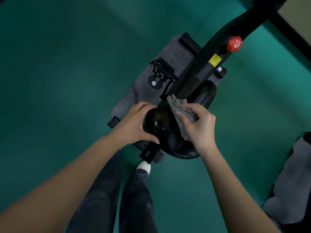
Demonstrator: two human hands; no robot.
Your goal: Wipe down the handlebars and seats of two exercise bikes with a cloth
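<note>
Right hand (199, 126) is closed around a bunched grey cloth (180, 111), fingers curled over the top of it, pressing it onto the right side of the black bike seat (161, 125); loose cloth edges stick out ahead toward the seat nose and hang down by the wrist. Left hand (133, 123) is cupped half-open on the seat's left edge, thumb along the rear rim, fingers wrapped over the front-left curve, bracing it, nothing held inside. Seat sits at centre frame, glossy, pointing up-right along the black bike frame (210, 64). On the frame: a yellow warning label (214, 60) and, further up, a red knob (234, 43). Left of the frame a black pedal (161, 71) with a strap cage. The bike stands on a grey mat (151, 84) over green floor (58, 73). Below the seat, the person's dark jeans (134, 199) and one white shoe toe (143, 166). At right edge, another grey mat piece (289, 182), blurred.
</note>
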